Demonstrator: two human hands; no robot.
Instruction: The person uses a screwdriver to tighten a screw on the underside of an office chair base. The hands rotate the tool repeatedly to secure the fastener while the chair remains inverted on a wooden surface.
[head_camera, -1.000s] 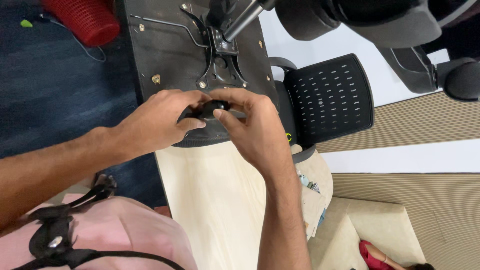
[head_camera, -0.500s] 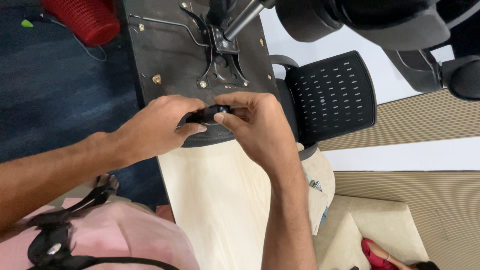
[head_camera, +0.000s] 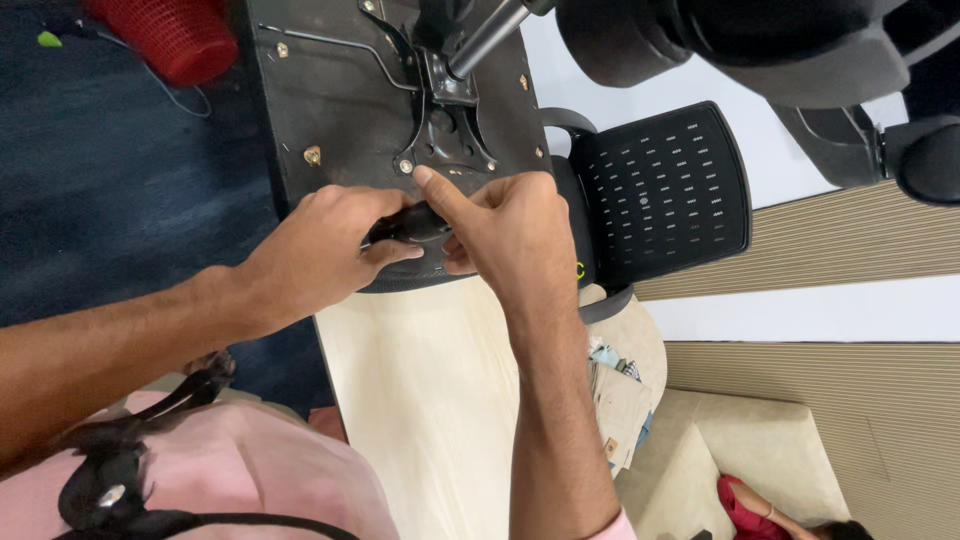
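- Fingers of your left hand (head_camera: 320, 250) and right hand (head_camera: 505, 235) pinch the black knob (head_camera: 412, 223) between them.
- Beneath your fingertips: upturned chair seat (head_camera: 340, 100) on pale wooden tabletop (head_camera: 430, 400).
- Beyond: dark blue carpet (head_camera: 110, 180).

Pale wooden table (head_camera: 430, 400), upturned black chair seat (head_camera: 330, 110) lying on it

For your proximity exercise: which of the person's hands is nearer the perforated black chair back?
Right. The right hand almost borders the chair back; the left hand lies farther away.

Metal bracket (head_camera: 447, 130) just beyond hands
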